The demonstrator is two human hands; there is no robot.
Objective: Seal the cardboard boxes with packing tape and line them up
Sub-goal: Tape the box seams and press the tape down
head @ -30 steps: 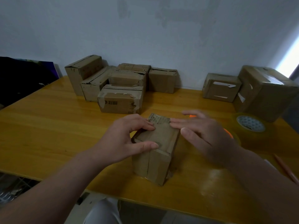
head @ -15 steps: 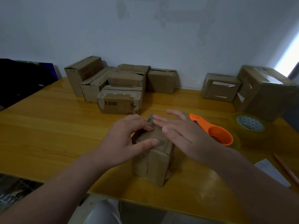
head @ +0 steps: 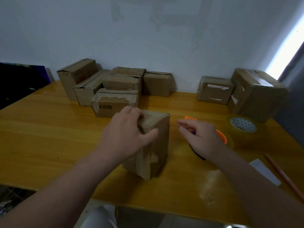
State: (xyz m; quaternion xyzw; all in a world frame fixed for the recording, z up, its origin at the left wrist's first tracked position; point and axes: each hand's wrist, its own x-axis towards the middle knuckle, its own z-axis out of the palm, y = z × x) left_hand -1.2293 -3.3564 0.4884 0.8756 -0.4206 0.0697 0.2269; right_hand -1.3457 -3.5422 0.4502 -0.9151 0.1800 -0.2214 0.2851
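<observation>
Wooden table [head: 49,137]: carries the upright box [head: 158,145], which stands on end with tape over its seams. Box group [head: 115,89]: behind the upright box, to its left. Two boxes [head: 243,94]: behind it, to its right. Left hand [head: 125,139]: grips the upright box, fingers curled over the top, thumb on the near face. Right hand [head: 202,140]: just right of it, apart, fingers loosely bent, holding nothing. Tape roll [head: 243,127]: well right. Orange dispenser [head: 222,137]: right, partly under the right hand
</observation>
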